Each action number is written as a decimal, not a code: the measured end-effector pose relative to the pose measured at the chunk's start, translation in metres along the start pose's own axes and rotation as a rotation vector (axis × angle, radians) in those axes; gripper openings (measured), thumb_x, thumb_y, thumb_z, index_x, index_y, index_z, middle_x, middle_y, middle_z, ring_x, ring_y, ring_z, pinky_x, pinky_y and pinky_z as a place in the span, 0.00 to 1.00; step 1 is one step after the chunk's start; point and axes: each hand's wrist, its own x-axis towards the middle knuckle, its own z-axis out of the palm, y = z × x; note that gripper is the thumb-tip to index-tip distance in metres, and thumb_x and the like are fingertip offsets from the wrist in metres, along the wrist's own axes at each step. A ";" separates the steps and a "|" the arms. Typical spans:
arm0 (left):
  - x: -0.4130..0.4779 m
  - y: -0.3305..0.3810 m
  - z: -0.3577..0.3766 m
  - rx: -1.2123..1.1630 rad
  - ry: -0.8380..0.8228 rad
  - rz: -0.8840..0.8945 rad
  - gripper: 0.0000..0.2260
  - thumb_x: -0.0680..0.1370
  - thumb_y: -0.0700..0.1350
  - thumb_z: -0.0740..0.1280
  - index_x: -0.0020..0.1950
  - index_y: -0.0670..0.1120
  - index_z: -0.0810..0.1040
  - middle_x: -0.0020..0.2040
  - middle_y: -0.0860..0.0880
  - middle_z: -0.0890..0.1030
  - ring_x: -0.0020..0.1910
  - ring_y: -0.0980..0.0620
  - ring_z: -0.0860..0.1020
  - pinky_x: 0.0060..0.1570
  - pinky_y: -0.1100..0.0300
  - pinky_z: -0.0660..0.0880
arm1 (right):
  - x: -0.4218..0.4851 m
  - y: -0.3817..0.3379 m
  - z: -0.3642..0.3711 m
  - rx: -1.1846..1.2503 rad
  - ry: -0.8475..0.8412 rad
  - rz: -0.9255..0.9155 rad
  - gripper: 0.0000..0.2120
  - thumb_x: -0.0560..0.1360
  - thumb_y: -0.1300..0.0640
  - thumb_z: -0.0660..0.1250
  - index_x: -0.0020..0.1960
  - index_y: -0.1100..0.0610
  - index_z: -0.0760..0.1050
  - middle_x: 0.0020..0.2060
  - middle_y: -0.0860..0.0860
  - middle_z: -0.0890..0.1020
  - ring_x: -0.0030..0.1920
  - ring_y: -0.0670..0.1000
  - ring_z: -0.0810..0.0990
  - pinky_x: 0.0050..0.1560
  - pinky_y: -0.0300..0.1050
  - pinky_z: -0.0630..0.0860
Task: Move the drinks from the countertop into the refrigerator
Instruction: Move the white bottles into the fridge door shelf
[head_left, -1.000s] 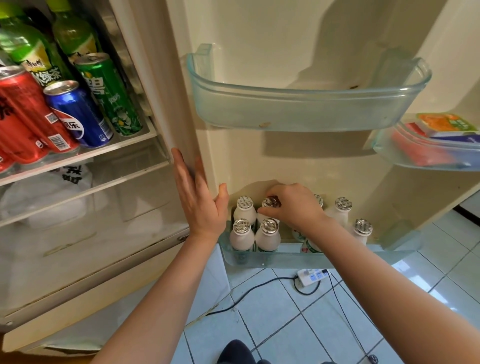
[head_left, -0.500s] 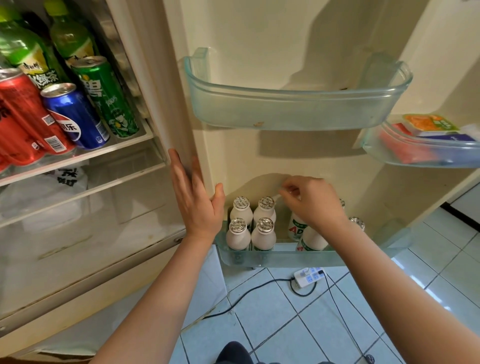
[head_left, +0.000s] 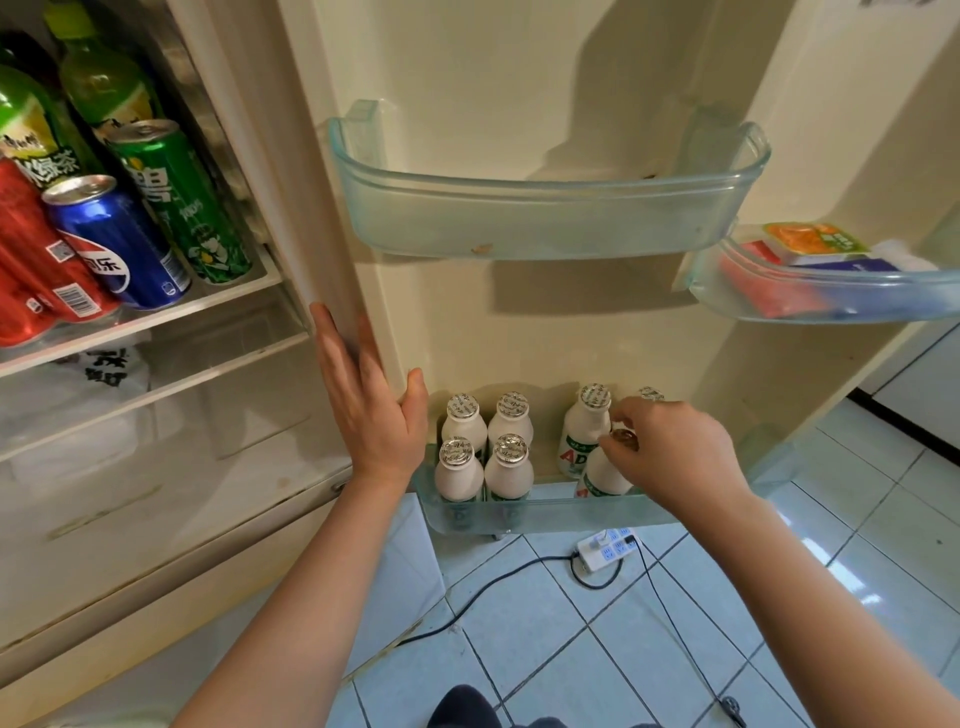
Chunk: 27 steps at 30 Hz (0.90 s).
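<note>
Your right hand (head_left: 675, 452) is pinching the foil cap of a small white bottle (head_left: 602, 474), which is standing in the bottom door bin (head_left: 545, 512) at the lower centre of the frame, right of four matching bottles (head_left: 460, 475). Your left hand (head_left: 370, 410) is lying flat, fingers straight, against the refrigerator door edge (head_left: 332, 249).
</note>
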 end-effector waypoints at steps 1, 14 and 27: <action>0.000 0.000 0.000 0.001 0.002 0.005 0.25 0.77 0.45 0.58 0.71 0.39 0.58 0.72 0.26 0.53 0.74 0.33 0.55 0.70 0.39 0.60 | -0.002 0.000 0.002 -0.017 -0.025 0.017 0.10 0.75 0.47 0.62 0.51 0.51 0.75 0.31 0.46 0.73 0.32 0.51 0.72 0.24 0.38 0.58; -0.003 -0.003 0.002 -0.008 0.012 0.022 0.27 0.76 0.44 0.59 0.73 0.41 0.55 0.73 0.31 0.51 0.74 0.32 0.55 0.67 0.36 0.61 | -0.003 -0.001 0.010 0.063 -0.075 -0.068 0.15 0.74 0.41 0.63 0.52 0.51 0.77 0.39 0.49 0.81 0.38 0.51 0.76 0.32 0.41 0.67; 0.000 0.001 0.000 -0.016 0.004 0.026 0.25 0.77 0.42 0.59 0.72 0.41 0.55 0.72 0.26 0.52 0.74 0.32 0.54 0.71 0.40 0.58 | 0.004 -0.027 0.009 0.251 -0.197 -0.167 0.15 0.74 0.45 0.67 0.58 0.50 0.77 0.49 0.49 0.81 0.49 0.51 0.78 0.45 0.46 0.76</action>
